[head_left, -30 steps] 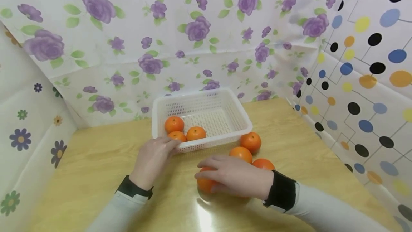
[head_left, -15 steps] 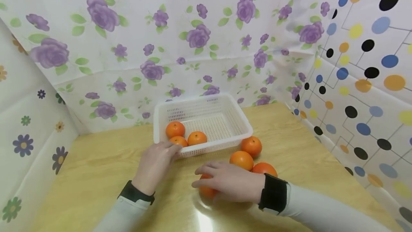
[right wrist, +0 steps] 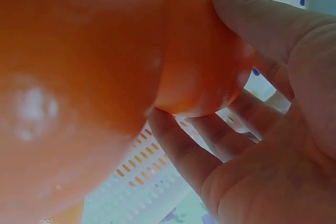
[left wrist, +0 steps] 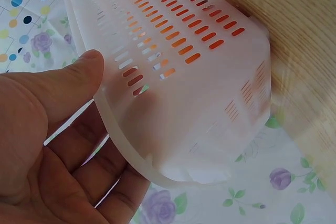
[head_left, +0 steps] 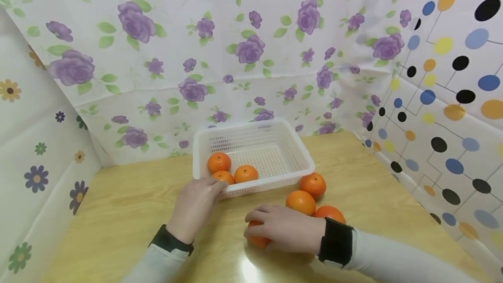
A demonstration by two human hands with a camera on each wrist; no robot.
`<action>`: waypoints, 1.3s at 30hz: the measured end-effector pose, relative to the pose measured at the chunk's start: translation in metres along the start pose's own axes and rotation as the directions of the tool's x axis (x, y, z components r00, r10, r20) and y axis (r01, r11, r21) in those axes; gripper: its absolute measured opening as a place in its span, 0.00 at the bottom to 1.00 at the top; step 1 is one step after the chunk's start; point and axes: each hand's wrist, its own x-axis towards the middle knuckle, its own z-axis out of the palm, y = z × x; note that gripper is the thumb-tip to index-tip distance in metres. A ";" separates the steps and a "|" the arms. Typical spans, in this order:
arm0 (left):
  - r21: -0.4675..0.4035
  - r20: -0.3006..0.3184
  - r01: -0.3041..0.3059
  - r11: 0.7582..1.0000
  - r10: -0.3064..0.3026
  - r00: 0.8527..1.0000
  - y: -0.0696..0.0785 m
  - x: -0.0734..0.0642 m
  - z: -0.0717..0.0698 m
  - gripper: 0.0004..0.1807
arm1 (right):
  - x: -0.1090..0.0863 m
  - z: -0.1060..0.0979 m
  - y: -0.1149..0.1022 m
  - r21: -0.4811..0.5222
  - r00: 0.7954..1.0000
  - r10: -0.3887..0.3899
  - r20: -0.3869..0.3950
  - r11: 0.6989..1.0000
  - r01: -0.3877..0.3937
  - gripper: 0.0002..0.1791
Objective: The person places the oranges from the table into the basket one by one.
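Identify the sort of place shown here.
Probably a makeshift tabletop booth: a wood-grain table with a purple-flowered sheet behind it and a dotted sheet along its right side.

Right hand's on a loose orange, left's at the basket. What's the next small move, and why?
Probably raise that orange toward the basket with the right hand: its fingers already curl round the fruit, the left hand holds the basket's rim, and bare floor shows inside, right of the three oranges there.
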 end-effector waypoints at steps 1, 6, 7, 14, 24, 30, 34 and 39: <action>0.002 -0.001 -0.003 1.000 0.003 1.000 0.000 0.000 0.000 0.16 | 0.000 0.000 0.000 0.006 1.000 -0.002 0.001 1.000 0.002 0.31; -0.014 0.000 0.002 1.000 -0.002 1.000 0.001 0.001 0.000 0.16 | -0.001 0.000 0.002 0.022 1.000 -0.003 0.007 1.000 0.003 0.35; -0.017 0.002 0.004 1.000 -0.004 1.000 0.002 0.002 -0.001 0.16 | -0.001 0.000 0.003 0.023 1.000 0.000 0.009 1.000 0.000 0.35; -0.019 0.020 0.028 0.999 -0.027 0.999 0.002 0.003 -0.003 0.16 | 0.000 -0.001 0.003 0.012 0.999 0.028 0.027 1.000 -0.028 0.38; -0.010 0.032 0.023 1.000 -0.023 0.999 0.001 0.001 0.001 0.16 | 0.001 0.002 0.001 -0.003 1.000 -0.015 -0.001 1.000 0.015 0.33; -0.019 0.029 0.030 0.999 -0.029 0.999 0.000 0.001 0.000 0.16 | 0.000 -0.003 -0.001 -0.021 0.996 -0.076 -0.039 0.997 0.075 0.32; -0.021 0.026 0.031 0.999 -0.031 0.999 0.000 0.002 -0.001 0.16 | -0.002 -0.009 -0.001 -0.019 0.992 -0.111 -0.060 0.994 0.110 0.30; -0.020 0.036 0.039 0.999 -0.038 0.999 0.001 0.001 -0.002 0.16 | -0.006 -0.017 0.000 0.033 0.991 -0.114 -0.067 0.993 0.116 0.31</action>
